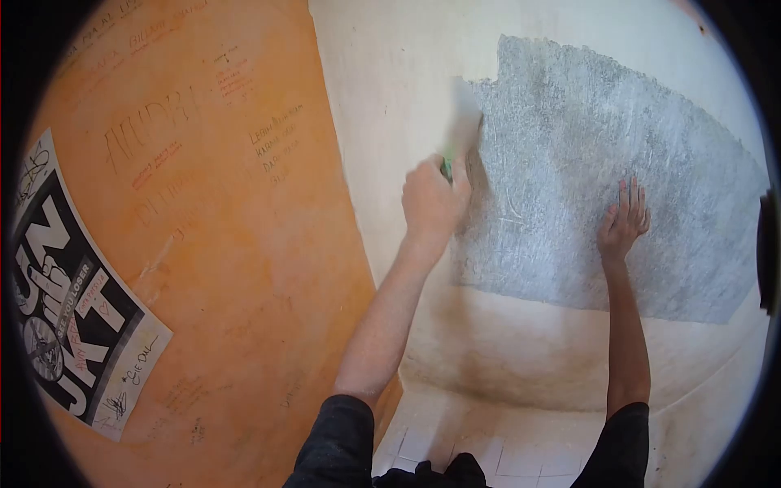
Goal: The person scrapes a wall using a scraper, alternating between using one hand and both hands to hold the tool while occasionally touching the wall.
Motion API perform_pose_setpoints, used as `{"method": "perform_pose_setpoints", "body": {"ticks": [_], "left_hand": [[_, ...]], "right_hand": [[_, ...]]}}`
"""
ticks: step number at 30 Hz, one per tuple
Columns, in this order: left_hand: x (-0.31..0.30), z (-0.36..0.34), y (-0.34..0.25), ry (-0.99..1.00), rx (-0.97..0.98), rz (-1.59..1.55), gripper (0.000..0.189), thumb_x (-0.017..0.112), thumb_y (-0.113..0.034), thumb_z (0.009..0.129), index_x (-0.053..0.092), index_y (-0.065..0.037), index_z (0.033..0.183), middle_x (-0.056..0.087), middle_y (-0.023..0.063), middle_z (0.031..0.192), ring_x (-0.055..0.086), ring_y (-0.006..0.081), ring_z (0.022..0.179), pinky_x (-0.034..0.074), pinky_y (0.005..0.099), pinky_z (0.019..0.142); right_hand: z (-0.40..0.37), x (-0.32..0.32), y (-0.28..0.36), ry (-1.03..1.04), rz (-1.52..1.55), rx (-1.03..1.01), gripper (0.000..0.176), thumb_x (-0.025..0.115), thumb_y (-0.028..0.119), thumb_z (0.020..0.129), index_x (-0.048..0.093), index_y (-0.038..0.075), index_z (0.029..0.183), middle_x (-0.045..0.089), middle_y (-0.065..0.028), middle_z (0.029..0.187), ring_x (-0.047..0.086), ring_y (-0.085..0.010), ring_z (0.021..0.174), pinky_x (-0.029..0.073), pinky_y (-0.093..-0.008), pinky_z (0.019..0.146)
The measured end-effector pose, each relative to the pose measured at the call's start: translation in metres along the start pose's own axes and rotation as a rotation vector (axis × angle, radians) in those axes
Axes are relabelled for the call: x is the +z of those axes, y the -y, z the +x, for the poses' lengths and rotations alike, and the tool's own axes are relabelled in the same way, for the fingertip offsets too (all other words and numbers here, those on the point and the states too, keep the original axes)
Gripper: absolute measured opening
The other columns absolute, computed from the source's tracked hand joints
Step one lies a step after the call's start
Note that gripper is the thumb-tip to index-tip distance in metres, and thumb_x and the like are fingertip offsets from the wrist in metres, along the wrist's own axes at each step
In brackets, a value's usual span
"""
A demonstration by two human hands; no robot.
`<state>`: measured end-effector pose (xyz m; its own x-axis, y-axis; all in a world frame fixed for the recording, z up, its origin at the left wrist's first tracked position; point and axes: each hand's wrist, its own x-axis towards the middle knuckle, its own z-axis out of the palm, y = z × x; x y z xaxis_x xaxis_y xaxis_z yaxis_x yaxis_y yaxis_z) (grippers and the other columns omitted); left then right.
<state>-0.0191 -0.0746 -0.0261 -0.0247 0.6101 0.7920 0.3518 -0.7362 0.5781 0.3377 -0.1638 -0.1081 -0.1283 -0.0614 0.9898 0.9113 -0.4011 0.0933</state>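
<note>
From my feed, the biggest thing in view was the orange wall point(244, 268), scribbled over with handwriting, and it met a pale wall point(390, 81) at a corner. Across the pale wall spread a large grey patch point(618, 146), rough and streaked, with a ragged upper-left edge. A black-and-white poster point(73, 301) was stuck low on the orange wall, and a strip of tiled floor point(504, 447) showed at the bottom.

The right hand point(624, 221) lay open and flat on the grey patch, fingers spread and pointing up, holding nothing. The left hand point(431, 203) was closed in a fist around the green handle point(446, 168) of a flat-bladed tool point(465, 122). Its pale blade was laid against the wall right at the patch's left edge.

I judged the tool to be light and easily managed one-handed. The blade was probably stiff with a little spring (it was motion-blurred, so I could not tell its material or edge). The handle looked like the only sensible place to take hold, and most of it was hidden inside the fist. A firm wrap there seemed better than a fingertip pinch, since pressure against the wall might twist it.

Its long axis ran nearly vertical in the picture, leaning slightly right, with the handle low and the blade pointing up the wall.
</note>
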Motion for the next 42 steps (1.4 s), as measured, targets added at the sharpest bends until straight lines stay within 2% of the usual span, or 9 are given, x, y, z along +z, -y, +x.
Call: {"method": "perform_pose_setpoints", "body": {"ticks": [5,7,15,17,20,23,29,36,42], "left_hand": [[0.014,-0.004,-0.006,0.010,-0.056,-0.008,0.046,0.057,-0.036,0.092,0.065,0.006,0.077,0.059,0.0265,0.062,0.062,0.0417,0.060,0.046,0.0467,0.058],[0.009,0.026,-0.024,0.015,-0.102,-0.004,0.041,0.055,-0.034,0.093,0.066,0.004,0.081,0.066,0.0268,0.075,0.066,0.0440,0.074,0.051,0.0509,0.070],[-0.008,0.006,-0.002,0.086,-0.118,0.077,0.043,0.055,-0.035,0.094,0.067,0.004,0.080,0.064,0.0277,0.074,0.066,0.0430,0.073,0.050,0.0496,0.066],[0.005,0.008,0.004,-0.040,-0.004,-0.012,0.049,0.060,-0.038,0.092,0.064,0.008,0.074,0.055,0.0273,0.060,0.059,0.0340,0.053,0.043,0.0444,0.054],[0.008,0.059,-0.028,-0.041,0.032,-0.011,0.038,0.057,-0.031,0.092,0.068,0.004,0.082,0.064,0.0275,0.072,0.066,0.0438,0.073,0.051,0.0490,0.067],[-0.007,0.077,-0.056,-0.022,-0.026,-0.032,0.038,0.057,-0.031,0.092,0.068,0.004,0.083,0.065,0.0276,0.073,0.066,0.0439,0.074,0.051,0.0488,0.068],[-0.009,0.014,-0.018,0.125,-0.095,0.111,0.040,0.056,-0.031,0.092,0.068,0.005,0.079,0.066,0.0270,0.074,0.067,0.0430,0.074,0.052,0.0491,0.069],[-0.016,0.047,-0.040,0.092,-0.064,0.081,0.041,0.056,-0.032,0.093,0.066,0.004,0.079,0.065,0.0273,0.073,0.066,0.0437,0.075,0.051,0.0489,0.069],[0.001,0.017,-0.028,0.057,-0.092,0.067,0.043,0.056,-0.034,0.093,0.065,0.005,0.076,0.063,0.0269,0.069,0.065,0.0430,0.069,0.049,0.0484,0.065]], "right_hand": [[0.000,-0.001,-0.003,0.003,-0.003,-0.011,0.044,0.039,0.025,0.100,0.051,0.016,0.141,0.046,-0.0034,0.150,0.036,-0.0228,0.140,0.013,-0.0453,0.115],[-0.001,-0.001,-0.002,0.022,-0.015,-0.022,0.044,0.039,0.023,0.100,0.049,0.011,0.142,0.045,-0.0075,0.150,0.036,-0.0249,0.140,0.013,-0.0458,0.114],[-0.002,-0.001,-0.003,0.019,0.005,-0.008,0.043,0.040,0.023,0.101,0.050,0.012,0.141,0.046,-0.0065,0.150,0.036,-0.0247,0.140,0.013,-0.0453,0.115],[-0.002,0.000,-0.005,0.007,-0.001,-0.014,0.043,0.040,0.023,0.101,0.050,0.012,0.141,0.046,-0.0065,0.150,0.036,-0.0247,0.140,0.013,-0.0453,0.115],[-0.003,0.000,-0.003,0.025,0.007,-0.011,0.043,0.040,0.022,0.101,0.050,0.012,0.141,0.046,-0.0064,0.150,0.036,-0.0244,0.141,0.013,-0.0454,0.115],[-0.001,0.000,-0.005,0.007,0.008,-0.026,0.043,0.039,0.023,0.101,0.049,0.013,0.142,0.045,-0.0063,0.150,0.036,-0.0239,0.141,0.013,-0.0455,0.115],[-0.003,0.000,-0.007,-0.008,0.010,-0.024,0.042,0.039,0.026,0.101,0.051,0.016,0.140,0.045,-0.0031,0.150,0.038,-0.0226,0.140,0.015,-0.0456,0.114],[-0.005,-0.003,-0.005,0.010,0.014,-0.043,0.044,0.039,0.024,0.101,0.050,0.012,0.141,0.046,-0.0068,0.149,0.037,-0.0249,0.140,0.015,-0.0456,0.114],[-0.001,-0.002,-0.006,-0.006,0.007,-0.033,0.042,0.038,0.026,0.102,0.052,0.013,0.139,0.048,-0.0053,0.148,0.039,-0.0244,0.139,0.017,-0.0448,0.114]]}}
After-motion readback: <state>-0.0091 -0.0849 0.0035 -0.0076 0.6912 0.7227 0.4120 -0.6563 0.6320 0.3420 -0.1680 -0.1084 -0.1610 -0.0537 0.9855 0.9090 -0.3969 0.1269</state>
